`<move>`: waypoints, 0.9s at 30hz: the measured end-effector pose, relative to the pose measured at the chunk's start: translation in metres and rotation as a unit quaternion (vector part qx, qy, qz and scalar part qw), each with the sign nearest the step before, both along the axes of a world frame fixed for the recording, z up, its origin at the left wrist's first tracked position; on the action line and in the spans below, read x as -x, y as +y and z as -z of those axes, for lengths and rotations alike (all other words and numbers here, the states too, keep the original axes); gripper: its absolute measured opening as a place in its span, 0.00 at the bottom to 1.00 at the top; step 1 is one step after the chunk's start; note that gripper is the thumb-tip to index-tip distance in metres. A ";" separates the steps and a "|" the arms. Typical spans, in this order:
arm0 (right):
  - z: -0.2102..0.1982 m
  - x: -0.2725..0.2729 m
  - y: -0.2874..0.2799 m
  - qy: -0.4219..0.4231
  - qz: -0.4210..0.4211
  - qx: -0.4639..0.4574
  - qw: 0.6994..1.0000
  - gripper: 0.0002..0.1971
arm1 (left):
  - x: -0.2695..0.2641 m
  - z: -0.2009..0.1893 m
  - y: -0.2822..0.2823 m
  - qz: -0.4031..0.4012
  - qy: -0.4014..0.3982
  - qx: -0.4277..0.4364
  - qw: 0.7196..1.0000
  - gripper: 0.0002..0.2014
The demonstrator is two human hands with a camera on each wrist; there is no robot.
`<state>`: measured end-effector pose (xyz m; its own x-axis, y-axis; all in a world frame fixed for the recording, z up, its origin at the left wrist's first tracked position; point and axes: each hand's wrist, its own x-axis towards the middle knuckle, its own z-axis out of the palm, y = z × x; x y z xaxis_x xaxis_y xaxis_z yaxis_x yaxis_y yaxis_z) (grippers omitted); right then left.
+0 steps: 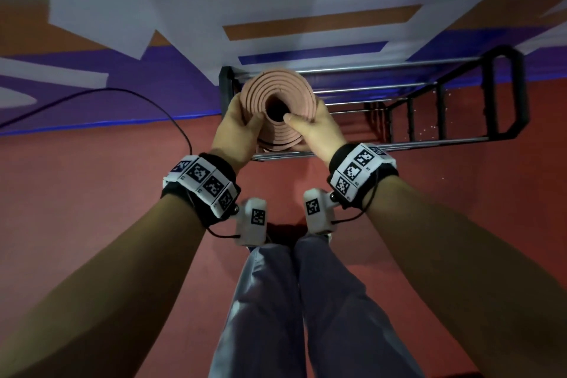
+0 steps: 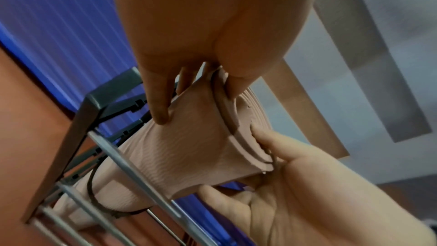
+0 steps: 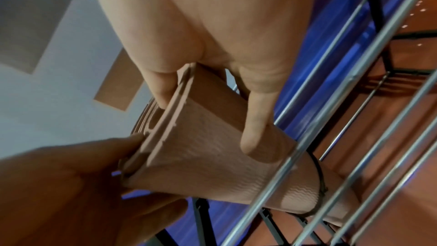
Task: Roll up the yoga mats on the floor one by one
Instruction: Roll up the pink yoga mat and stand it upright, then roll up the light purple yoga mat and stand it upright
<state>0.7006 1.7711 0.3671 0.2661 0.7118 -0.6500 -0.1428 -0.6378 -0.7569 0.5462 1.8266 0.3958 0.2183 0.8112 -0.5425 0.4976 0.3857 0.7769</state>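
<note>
head view: rolled pink yoga mat (image 1: 277,107) at frame centre, standing end-up in a metal rack (image 1: 429,107) on the red floor (image 1: 92,209). left hand (image 1: 237,129) and right hand (image 1: 316,129) flank its top, fingers (image 2: 160,104) curled onto the roll, thumbs on the spiral end. a black band (image 3: 318,179) circles the roll lower down.
</note>
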 end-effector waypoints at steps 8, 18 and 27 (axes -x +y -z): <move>-0.051 -0.005 -0.007 0.022 -0.005 0.025 0.999 0.18 | -0.007 -0.054 -0.001 0.052 0.102 -0.009 0.993 0.35; -0.245 -0.049 -0.030 0.094 0.122 -0.022 0.988 0.23 | -0.037 -0.235 -0.008 0.040 0.041 -0.004 0.998 0.28; -0.408 -0.101 -0.090 -0.014 0.263 -0.155 0.952 0.10 | -0.103 -0.384 -0.017 0.113 -0.118 -0.096 0.982 0.22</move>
<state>0.8013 1.6810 0.7751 0.6533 0.6313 -0.4179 -0.3583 -0.2285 -0.9052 0.6488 1.8099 0.7798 0.5049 0.8103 -0.2974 0.3514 0.1217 0.9283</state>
